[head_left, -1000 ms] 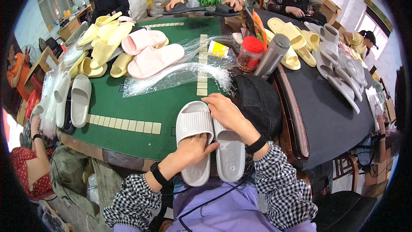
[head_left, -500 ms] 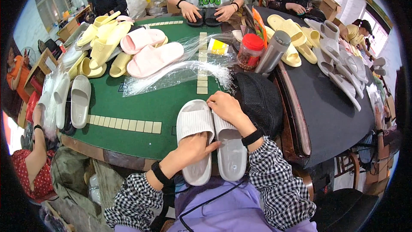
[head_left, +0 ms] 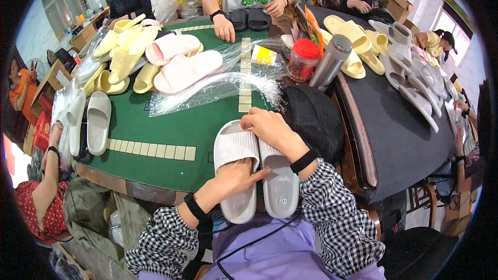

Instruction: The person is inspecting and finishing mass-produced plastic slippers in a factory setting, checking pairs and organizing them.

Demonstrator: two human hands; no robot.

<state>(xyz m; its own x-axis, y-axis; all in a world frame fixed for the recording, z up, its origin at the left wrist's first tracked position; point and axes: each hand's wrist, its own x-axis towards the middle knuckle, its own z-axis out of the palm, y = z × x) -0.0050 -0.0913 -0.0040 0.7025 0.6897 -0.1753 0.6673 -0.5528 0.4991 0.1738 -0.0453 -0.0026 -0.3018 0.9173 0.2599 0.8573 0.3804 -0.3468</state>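
Observation:
A pair of light grey slippers stands side by side at the table's front edge, toes pointing away from me. Under the ribbed strap of the left slipper (head_left: 236,145) go the fingers of my left hand (head_left: 234,179), out of sight, and its thumb stretches over toward the right slipper (head_left: 280,189). My right hand (head_left: 270,127) rests over the toe ends where the two straps meet, its fingertips pinched together; what they hold is too small to make out. A clear bag of thin white plastic fasteners (head_left: 218,91) lies just beyond.
Pink slippers (head_left: 189,71) and yellow slippers (head_left: 129,54) pile up at the left. A red-lidded jar (head_left: 302,61), a steel flask (head_left: 332,59) and a black mesh bag (head_left: 314,122) stand to the right. More grey slippers (head_left: 410,70) lie on the black table. Co-workers sit around.
My right hand has shifted slightly left over the toe ends of the slippers. Across the table, a co-worker's hands have come off the black slippers.

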